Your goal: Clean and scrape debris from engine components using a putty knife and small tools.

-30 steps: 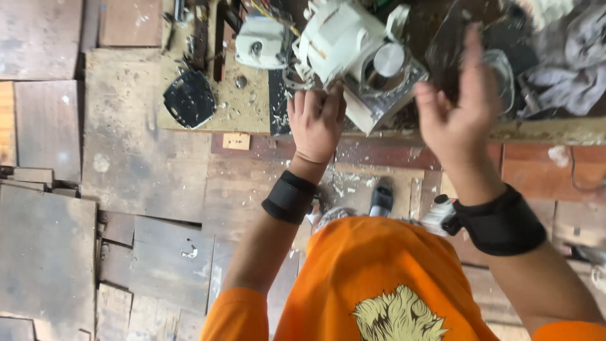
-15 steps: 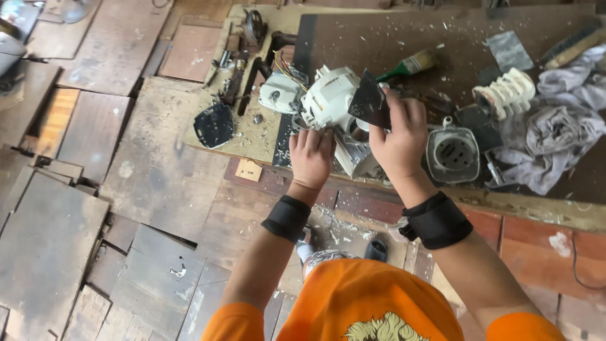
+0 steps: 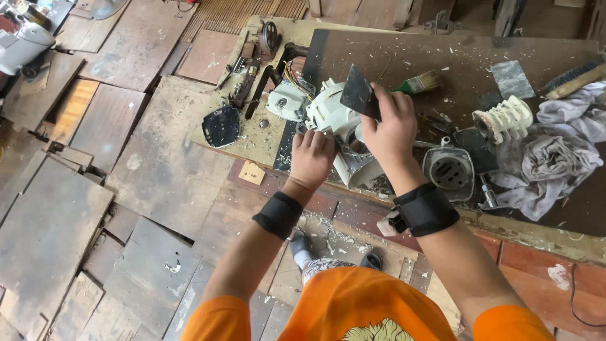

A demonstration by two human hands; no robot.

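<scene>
My left hand (image 3: 311,158) rests fingers-down on the near side of a white motor housing (image 3: 331,113) that lies on the workbench (image 3: 404,57). My right hand (image 3: 391,129) grips a dark flat sheet (image 3: 358,95), holding it over the housing. Both wrists wear black bands. A second white housing piece (image 3: 284,101) with coloured wires sits just left of the main one. What lies under my right palm is hidden.
A paintbrush (image 3: 420,82), a white ribbed part (image 3: 504,119), a round grey cover (image 3: 448,169), grey rags (image 3: 555,158) and a hand brush (image 3: 574,76) lie to the right. A black plate (image 3: 221,126) and metal tools (image 3: 252,69) lie left. Loose boards cover the floor (image 3: 76,208).
The view has pulled back and tilted. My right hand came down from raised and open onto the housing and now holds the dark sheet. My left hand stays on the housing.
</scene>
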